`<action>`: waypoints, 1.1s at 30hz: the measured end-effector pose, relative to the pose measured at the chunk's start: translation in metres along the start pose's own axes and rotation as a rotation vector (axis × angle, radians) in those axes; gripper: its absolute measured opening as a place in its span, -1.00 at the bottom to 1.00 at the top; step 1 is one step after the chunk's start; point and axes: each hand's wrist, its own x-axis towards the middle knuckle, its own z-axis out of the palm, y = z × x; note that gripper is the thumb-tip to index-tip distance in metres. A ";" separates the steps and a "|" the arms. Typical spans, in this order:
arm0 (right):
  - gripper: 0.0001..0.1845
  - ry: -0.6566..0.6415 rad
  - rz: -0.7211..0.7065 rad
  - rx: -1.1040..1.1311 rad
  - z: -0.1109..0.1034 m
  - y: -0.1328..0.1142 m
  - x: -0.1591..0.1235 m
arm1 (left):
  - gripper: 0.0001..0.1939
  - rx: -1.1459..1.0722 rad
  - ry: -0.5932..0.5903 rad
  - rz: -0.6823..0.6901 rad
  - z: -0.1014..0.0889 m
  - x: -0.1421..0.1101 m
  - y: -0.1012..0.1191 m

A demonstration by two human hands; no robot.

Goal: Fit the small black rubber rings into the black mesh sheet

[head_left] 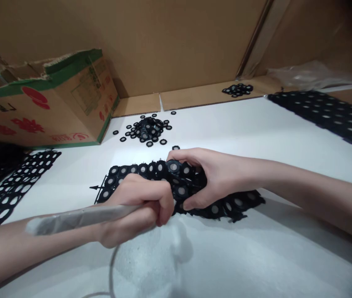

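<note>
A black mesh sheet [182, 191] lies across the middle of the white surface, with round pale-centred pieces set in rows. My left hand [146, 196] is closed in a fist around a grey, tape-wrapped handle [83, 219] that runs back along the forearm. The working end of that tool is hidden behind the fingers, close over the sheet. Spread across the right part of the sheet, my right hand [215, 176] grips it between thumb and fingers, and the sheet bunches up under the palm. A loose black ring [176, 147] sits just beyond the fingers.
Behind the sheet is a pile of black rings [148, 129], and a smaller pile [238, 90] rests on cardboard. More black mesh [17, 182] lies left, another sheet [328, 116] right. A cardboard box [79, 99] stands back left; clear plastic film [315, 74] lies back right.
</note>
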 end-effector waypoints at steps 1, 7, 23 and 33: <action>-0.46 0.000 0.000 -0.002 0.000 0.000 0.000 | -0.84 0.000 -0.005 -0.003 0.000 0.001 0.000; -0.48 -0.011 0.018 0.011 -0.001 -0.001 0.000 | -0.84 -0.061 -0.104 -0.045 -0.001 0.007 -0.001; -0.46 -0.021 0.020 -0.001 -0.003 -0.001 -0.001 | -0.86 -0.243 -0.019 -0.196 -0.003 0.007 0.002; -0.51 0.107 0.060 -0.052 -0.006 0.002 0.004 | -0.93 -0.339 0.324 -0.136 -0.033 0.028 -0.008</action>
